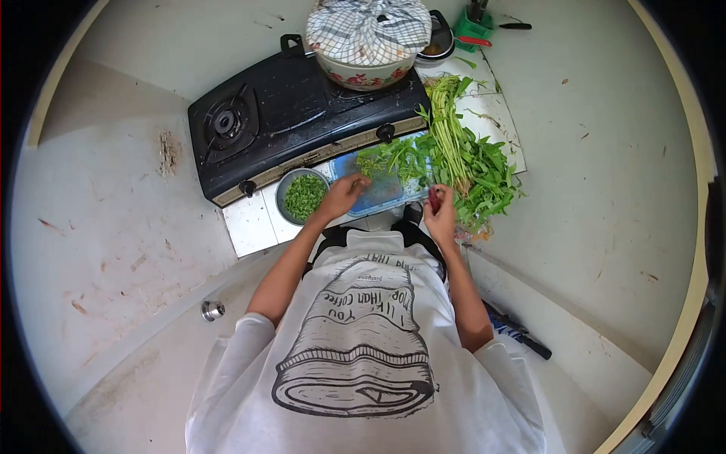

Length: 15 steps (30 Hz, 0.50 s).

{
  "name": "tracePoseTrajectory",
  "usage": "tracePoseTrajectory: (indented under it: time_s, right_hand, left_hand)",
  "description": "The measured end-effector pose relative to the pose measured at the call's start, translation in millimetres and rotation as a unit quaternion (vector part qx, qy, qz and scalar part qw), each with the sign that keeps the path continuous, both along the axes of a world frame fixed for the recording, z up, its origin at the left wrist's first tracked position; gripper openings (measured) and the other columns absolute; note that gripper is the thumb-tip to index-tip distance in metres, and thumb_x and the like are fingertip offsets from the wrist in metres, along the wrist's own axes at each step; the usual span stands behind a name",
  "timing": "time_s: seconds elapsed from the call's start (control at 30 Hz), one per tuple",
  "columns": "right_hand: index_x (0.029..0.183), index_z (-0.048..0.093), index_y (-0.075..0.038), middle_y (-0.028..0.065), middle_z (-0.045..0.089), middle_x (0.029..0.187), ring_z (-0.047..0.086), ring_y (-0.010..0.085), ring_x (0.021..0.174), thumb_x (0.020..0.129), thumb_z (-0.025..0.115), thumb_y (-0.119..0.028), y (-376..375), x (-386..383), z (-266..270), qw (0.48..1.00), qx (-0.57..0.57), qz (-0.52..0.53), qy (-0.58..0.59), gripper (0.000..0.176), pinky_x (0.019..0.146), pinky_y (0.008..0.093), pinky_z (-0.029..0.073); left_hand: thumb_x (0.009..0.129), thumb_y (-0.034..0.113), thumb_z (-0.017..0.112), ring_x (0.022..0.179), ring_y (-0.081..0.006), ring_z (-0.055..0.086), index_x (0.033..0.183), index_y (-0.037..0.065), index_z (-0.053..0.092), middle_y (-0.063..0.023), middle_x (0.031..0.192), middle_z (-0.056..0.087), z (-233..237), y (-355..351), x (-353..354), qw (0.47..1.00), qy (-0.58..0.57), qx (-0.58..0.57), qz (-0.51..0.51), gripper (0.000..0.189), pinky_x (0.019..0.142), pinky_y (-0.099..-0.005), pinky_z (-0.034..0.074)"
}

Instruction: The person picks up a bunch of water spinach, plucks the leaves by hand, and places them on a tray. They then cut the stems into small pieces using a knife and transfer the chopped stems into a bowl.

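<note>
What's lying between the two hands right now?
In the head view, a translucent blue plastic chopping board spans the gap between left hand and right hand, with leafy green stalks across its far side.

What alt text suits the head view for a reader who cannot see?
Seen from above, a person's left hand rests on a blue cutting board with greens, and the right hand grips a small red thing. A bowl of chopped greens, a black gas stove and a pile of leafy stalks surround them.
</note>
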State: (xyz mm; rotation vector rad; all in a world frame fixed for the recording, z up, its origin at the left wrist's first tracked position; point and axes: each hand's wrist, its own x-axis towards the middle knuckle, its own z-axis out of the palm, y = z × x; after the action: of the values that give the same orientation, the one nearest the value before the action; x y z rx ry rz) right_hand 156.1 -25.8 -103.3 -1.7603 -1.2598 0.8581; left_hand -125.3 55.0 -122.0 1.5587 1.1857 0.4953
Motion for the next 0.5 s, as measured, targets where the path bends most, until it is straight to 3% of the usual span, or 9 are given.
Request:
tracePoseTrajectory:
  time_s: [0.1,0.13,0.17,0.3,0.37,0.5]
  right_hand:
    - [0.124,0.051,-0.005,0.0102,0.061,0.079,0.059,0.0211,0.067,0.091,0.065,-0.003,-20.5,17.6,-0.7,0.998,-0.023,-0.057,-0.001,0.036,0.066,0.036,0.049]
    - [0.123,0.052,-0.006,0.0094,0.06,0.077,0.057,0.0205,0.066,0.091,0.066,-0.004,-26.5,24.5,-6.0,0.997,-0.024,-0.07,0.001,0.035,0.065,0.0356,0.048]
    - [0.125,0.051,-0.006,0.0067,0.067,0.087,0.06,0.0115,0.073,0.094,0.066,-0.004,-34.0,32.3,-18.1,0.997,-0.037,-0.07,-0.017,0.035,0.068,0.028,0.049]
    - [0.124,0.053,-0.005,0.0067,0.066,0.083,0.06,0.0124,0.071,0.094,0.066,-0.004,-52.0,38.5,-39.9,0.996,-0.015,-0.093,-0.006,0.032,0.067,0.0288,0.048]
    - [0.12,0.057,-0.004,0.0076,0.062,0.074,0.058,0.0162,0.065,0.092,0.068,-0.004,-56.8,36.4,-42.6,0.993,-0.007,-0.116,0.035,0.03,0.065,0.0331,0.048]
    - [0.129,0.053,-0.004,0.0056,0.07,0.09,0.063,0.01,0.078,0.097,0.064,-0.002,-60.1,33.9,-15.8,0.994,-0.038,-0.094,0.037,0.034,0.069,0.0262,0.05]
  left_hand:
    - [0.089,-0.001,0.057,0.102,-0.031,0.069,0.123,0.003,0.066,-0.016,0.111,0.068,-8.4,40.0,21.0,0.966,0.069,0.211,-0.135,0.036,0.084,-0.0415,0.056]
    - [0.086,-0.001,0.058,0.105,-0.0332,0.067,0.124,0.004,0.066,-0.0172,0.112,0.067,-1.5,49.2,31.9,0.954,0.109,0.225,-0.166,0.04,0.086,-0.043,0.055]
    - [0.083,-0.002,0.058,0.108,-0.0355,0.066,0.125,0.005,0.065,-0.0184,0.113,0.065,5.4,57.0,43.0,0.939,0.149,0.238,-0.198,0.044,0.088,-0.0446,0.055]
    - [0.081,0.0,0.061,0.115,-0.0388,0.063,0.13,0.012,0.064,-0.0175,0.12,0.063,1.4,78.4,79.8,0.886,0.256,0.247,-0.298,0.051,0.093,-0.0507,0.055]
    - [0.081,0.001,0.063,0.116,-0.0399,0.063,0.129,0.01,0.065,-0.0193,0.121,0.063,-7.4,77.8,92.0,0.872,0.289,0.268,-0.291,0.049,0.094,-0.0521,0.054]
    - [0.08,0.003,0.064,0.117,-0.0408,0.061,0.123,0.005,0.068,-0.0215,0.12,0.063,-28.6,85.1,108.1,0.864,0.335,0.241,-0.288,0.042,0.095,-0.0518,0.054]
